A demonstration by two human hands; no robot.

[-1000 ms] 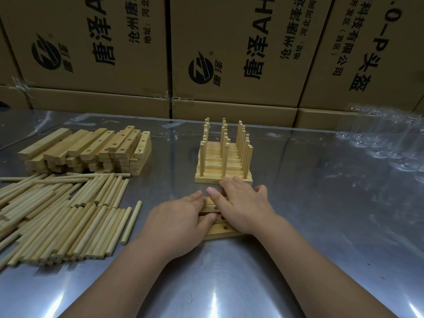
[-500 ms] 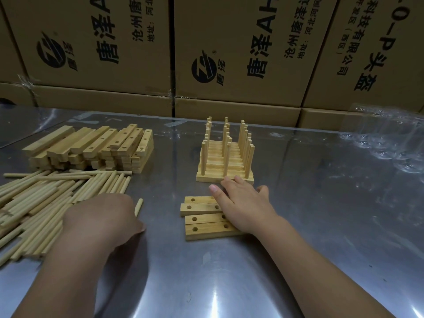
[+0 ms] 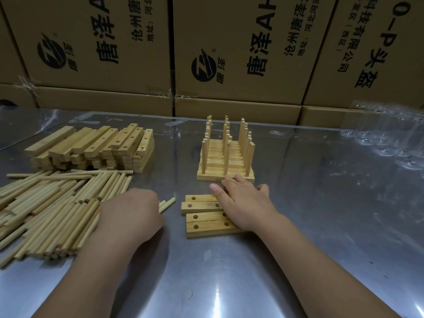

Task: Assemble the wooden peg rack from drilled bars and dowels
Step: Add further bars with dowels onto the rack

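Observation:
Several drilled bars point(image 3: 202, 216) lie side by side on the metal table in front of me. My right hand point(image 3: 243, 203) rests flat on their right ends, fingers straight and pointing toward the finished peg racks point(image 3: 226, 164) just behind. My left hand point(image 3: 130, 214) is at the right edge of the loose dowel pile point(image 3: 46, 210), fingers curled. The tips of two dowels point(image 3: 167, 204) stick out past its fingers, toward the bars. The rest of those dowels is hidden under the hand.
A stack of drilled bars point(image 3: 91, 148) sits at the back left behind the dowels. Cardboard boxes point(image 3: 229, 53) wall off the far side of the table point(image 3: 321, 226). Crumpled clear plastic point(image 3: 390, 138) lies at the back right.
My left hand left the bars, went left to the dowel pile, and has now come back rightward with two dowels. My right hand has stayed on the bars.

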